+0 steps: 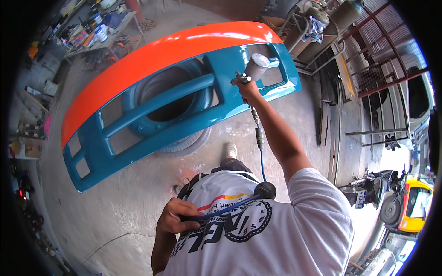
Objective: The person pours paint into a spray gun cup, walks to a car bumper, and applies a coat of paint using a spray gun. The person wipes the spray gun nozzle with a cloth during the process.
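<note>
My right hand (249, 90) is wrapped round the handle of a spray gun (242, 79), its arm stretched forward. A silvery cup (257, 66) sits on the gun, over the right part of a large vehicle bumper (152, 94). The bumper is glossy orange along its far edge and teal on the near side, with several cut-outs. From the gun's metal fitting a blue air hose (262, 161) runs back to my body. Close to my belly, my left hand (177, 216) is closed round that hose. Whether the gun is spraying cannot be made out.
Beneath the bumper stands a tyre (186, 143). A cluttered workbench (103, 39) is at the far left. Gas cylinders (340, 20) on a metal trolley (317, 64) stand at the far right. A motorcycle (363, 188) and a yellow vehicle (414, 209) are farther right.
</note>
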{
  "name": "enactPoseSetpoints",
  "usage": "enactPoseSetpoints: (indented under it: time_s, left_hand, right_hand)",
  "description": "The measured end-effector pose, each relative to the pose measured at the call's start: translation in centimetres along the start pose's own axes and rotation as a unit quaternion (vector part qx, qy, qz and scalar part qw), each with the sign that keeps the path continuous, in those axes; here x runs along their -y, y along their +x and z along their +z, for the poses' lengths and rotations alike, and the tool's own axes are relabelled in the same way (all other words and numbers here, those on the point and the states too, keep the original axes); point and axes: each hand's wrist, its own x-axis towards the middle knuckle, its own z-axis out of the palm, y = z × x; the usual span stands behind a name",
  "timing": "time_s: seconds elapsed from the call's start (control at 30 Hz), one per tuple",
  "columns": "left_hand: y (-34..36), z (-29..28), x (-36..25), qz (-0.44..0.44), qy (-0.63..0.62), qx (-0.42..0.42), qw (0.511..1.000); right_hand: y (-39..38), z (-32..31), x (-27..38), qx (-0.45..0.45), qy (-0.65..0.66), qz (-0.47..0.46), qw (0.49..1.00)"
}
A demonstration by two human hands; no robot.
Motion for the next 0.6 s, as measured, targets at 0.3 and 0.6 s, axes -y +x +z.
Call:
enactPoseSetpoints:
  time_s: [0.3,0.6]
  left_hand:
    - [17.3,5.2,0.0,-0.048,0.01,0.042,0.998]
    - [26.8,7.8,-0.3,-0.116,0.065,0.042,0.99]
  right_hand:
    - [12.4,-19.5,-6.4,-0.076,0.026,0.023,0.997]
    - [23.2,-33.5,-11.4,-0.178,0.005,0.093,0.98]
